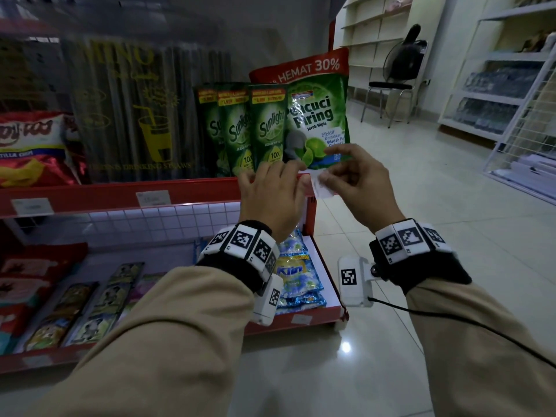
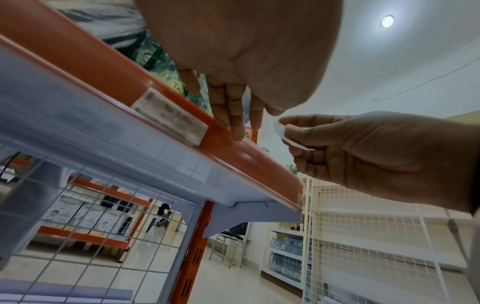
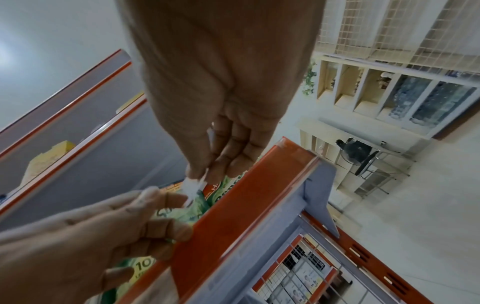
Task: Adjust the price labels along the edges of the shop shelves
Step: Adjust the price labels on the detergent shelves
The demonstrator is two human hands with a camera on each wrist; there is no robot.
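The loose price label is out of its rail, pinched between thumb and fingers of my right hand just off the right end of the red shelf edge, in front of the dish-soap pouches. My left hand has its fingers straight, tips pressing the rail's clear strip beside where the label should go. By my reading I'm midway through this one: the label is free and not yet seated. Two other labels already sit in the same rail further left, and one more small tag shows on the lower shelf edge, so more checking probably remains. On the left wrist view the nearest seated label reads roughly "Rp 5.000"; the finer print is blurred. Behind stand "Sunlight" pouches, a larger pouch marked "Pencuci Piring, Jeruk Nipis" and a red "HEMAT 30%" header. Below lie "Klin" sachets.
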